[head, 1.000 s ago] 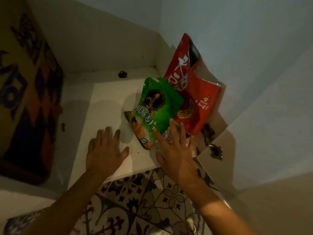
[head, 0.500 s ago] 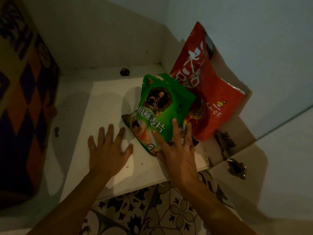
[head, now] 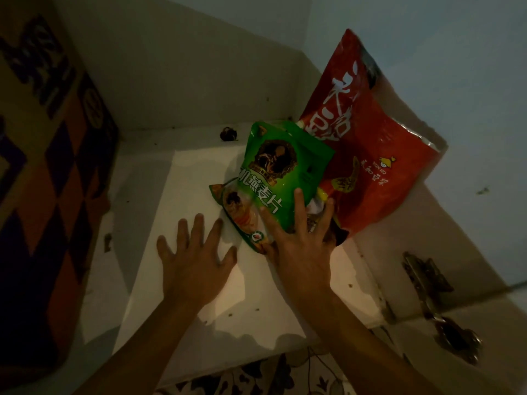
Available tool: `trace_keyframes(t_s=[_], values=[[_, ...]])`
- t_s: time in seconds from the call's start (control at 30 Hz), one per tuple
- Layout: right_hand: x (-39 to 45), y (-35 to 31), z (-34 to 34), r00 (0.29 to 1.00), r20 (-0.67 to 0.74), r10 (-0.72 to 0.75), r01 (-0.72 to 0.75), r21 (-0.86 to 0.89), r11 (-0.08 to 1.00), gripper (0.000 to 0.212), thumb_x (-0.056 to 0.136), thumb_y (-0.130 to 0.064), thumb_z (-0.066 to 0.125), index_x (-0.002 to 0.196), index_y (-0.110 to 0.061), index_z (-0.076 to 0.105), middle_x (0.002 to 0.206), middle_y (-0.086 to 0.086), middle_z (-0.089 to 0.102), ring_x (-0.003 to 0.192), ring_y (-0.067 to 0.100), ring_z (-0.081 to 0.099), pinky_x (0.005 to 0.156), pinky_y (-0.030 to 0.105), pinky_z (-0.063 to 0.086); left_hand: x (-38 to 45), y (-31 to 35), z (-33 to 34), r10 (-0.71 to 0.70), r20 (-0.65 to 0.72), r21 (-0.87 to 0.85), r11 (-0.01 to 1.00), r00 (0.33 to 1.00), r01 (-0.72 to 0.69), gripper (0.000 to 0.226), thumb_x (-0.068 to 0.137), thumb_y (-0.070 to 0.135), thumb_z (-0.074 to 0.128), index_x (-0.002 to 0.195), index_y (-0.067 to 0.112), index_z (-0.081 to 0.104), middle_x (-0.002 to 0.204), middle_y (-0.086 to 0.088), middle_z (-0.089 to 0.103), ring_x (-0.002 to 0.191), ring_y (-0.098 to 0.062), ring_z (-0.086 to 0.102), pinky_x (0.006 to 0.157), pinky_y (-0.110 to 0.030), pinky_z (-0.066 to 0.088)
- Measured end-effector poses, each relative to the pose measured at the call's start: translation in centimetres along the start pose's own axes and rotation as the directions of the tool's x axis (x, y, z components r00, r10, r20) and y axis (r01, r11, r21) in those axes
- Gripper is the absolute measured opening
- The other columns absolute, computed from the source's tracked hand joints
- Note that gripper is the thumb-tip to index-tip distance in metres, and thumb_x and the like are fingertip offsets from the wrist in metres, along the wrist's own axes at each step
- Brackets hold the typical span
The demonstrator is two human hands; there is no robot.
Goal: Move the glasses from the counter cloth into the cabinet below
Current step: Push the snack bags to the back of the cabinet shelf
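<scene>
I look down into a dim white cabinet [head: 148, 81]. No glasses are in view. My left hand [head: 194, 258] lies flat with fingers spread on the white paper lining the cabinet shelf [head: 176, 201]. My right hand [head: 299, 240] rests with spread fingers against the lower part of a green food bag [head: 282, 172] that leans on the right side. Behind it a bigger red bag [head: 370, 155] stands against the cabinet's right wall. Neither hand holds anything.
A patterned orange and dark blue surface [head: 48, 172] fills the left edge. A small dark lump [head: 228, 134] lies at the shelf's back. A metal hinge [head: 427, 283] sits on the open door side at right. Patterned floor tiles [head: 256, 377] show below.
The view has moved closer into the cabinet. My right hand has slid further up onto the green bag. My left hand stays flat on the shelf.
</scene>
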State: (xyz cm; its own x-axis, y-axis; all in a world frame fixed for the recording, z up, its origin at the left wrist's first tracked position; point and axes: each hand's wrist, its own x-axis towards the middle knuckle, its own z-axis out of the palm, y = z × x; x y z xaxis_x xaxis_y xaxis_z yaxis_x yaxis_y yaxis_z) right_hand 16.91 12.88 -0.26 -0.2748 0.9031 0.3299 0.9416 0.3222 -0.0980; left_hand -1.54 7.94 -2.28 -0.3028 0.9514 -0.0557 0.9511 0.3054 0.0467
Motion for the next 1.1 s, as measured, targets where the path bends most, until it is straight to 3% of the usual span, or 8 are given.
trace_keyframes(t_s=[0.17,0.3,0.4,0.63,0.87,1.03,1.1], values=[[4.0,-0.5,1.8,1.000,0.009,0.010,-0.010,0.021,1.000,0.084,0.079,-0.059,0.069,0.150,-0.047,0.025,0.165,0.011,-0.004,0.141,0.053,-0.021,0.094,0.082,0.028,1.1,0.2,0.1,-0.022,0.011,0.039,0.999,1.000,0.022,0.075,0.089,0.072,0.009,0.154,0.039,-0.005,0.166,-0.003,-0.005,0.151,-0.032,-0.004,0.114,-0.066,0.005],[7.4,-1.0,3.1,0.999,-0.029,0.017,-0.016,0.035,0.999,0.087,0.074,-0.057,0.076,0.148,-0.046,0.031,0.165,0.013,0.006,0.143,0.056,-0.008,0.090,0.083,0.031,2.4,0.3,0.4,-0.071,0.010,0.018,0.997,0.997,0.071,0.076,0.088,0.073,0.007,0.153,0.039,-0.012,0.165,-0.003,-0.010,0.151,-0.032,-0.007,0.113,-0.066,0.006],[9.9,-1.2,4.0,0.999,-0.039,0.011,-0.010,0.028,1.000,0.087,0.075,-0.060,0.073,0.149,-0.047,0.029,0.164,0.012,0.007,0.143,0.056,-0.005,0.089,0.082,0.030,2.9,0.5,0.3,-0.099,-0.009,0.009,0.995,0.995,0.099,0.078,0.087,0.075,0.011,0.154,0.040,-0.005,0.166,-0.004,-0.003,0.150,-0.034,-0.001,0.112,-0.067,0.009],[15.0,-1.7,5.5,0.998,0.059,0.010,-0.010,0.003,1.000,0.088,0.079,-0.064,0.066,0.150,-0.051,0.016,0.165,0.008,-0.009,0.142,0.053,-0.018,0.093,0.082,0.025,3.7,0.7,-0.1,-0.145,0.082,0.017,0.989,0.986,0.144,0.076,0.086,0.075,0.007,0.149,0.044,-0.022,0.164,-0.002,-0.017,0.149,-0.034,-0.012,0.113,-0.068,0.005],[17.2,-1.9,5.8,0.996,0.087,0.011,-0.010,-0.004,1.000,0.082,0.081,-0.061,0.065,0.150,-0.048,0.023,0.165,0.007,-0.010,0.142,0.051,-0.021,0.094,0.084,0.026,3.8,1.2,-0.7,-0.184,0.129,0.043,0.983,0.974,0.179,0.075,0.087,0.073,0.007,0.146,0.043,-0.028,0.162,-0.002,-0.022,0.149,-0.035,-0.015,0.112,-0.069,0.003],[17.7,-2.5,5.3,0.992,0.126,0.007,-0.008,0.009,1.000,0.080,0.084,-0.060,0.064,0.150,-0.048,0.020,0.165,0.007,-0.009,0.142,0.051,-0.020,0.096,0.083,0.023,3.5,0.8,-0.3,-0.159,0.069,-0.009,0.987,0.985,0.160,0.074,0.088,0.071,0.009,0.150,0.044,-0.018,0.165,-0.002,-0.012,0.150,-0.034,-0.010,0.111,-0.069,0.003],[17.3,-3.0,4.4,0.997,0.064,0.053,-0.057,0.059,0.997,0.074,0.086,-0.053,0.064,0.150,-0.044,0.027,0.165,0.009,-0.003,0.145,0.050,-0.009,0.099,0.080,0.021,3.5,0.8,-0.5,-0.156,0.054,-0.043,0.986,0.986,0.158,0.073,0.087,0.071,0.012,0.153,0.045,-0.006,0.166,-0.003,-0.001,0.150,-0.035,-0.002,0.110,-0.069,0.004]])
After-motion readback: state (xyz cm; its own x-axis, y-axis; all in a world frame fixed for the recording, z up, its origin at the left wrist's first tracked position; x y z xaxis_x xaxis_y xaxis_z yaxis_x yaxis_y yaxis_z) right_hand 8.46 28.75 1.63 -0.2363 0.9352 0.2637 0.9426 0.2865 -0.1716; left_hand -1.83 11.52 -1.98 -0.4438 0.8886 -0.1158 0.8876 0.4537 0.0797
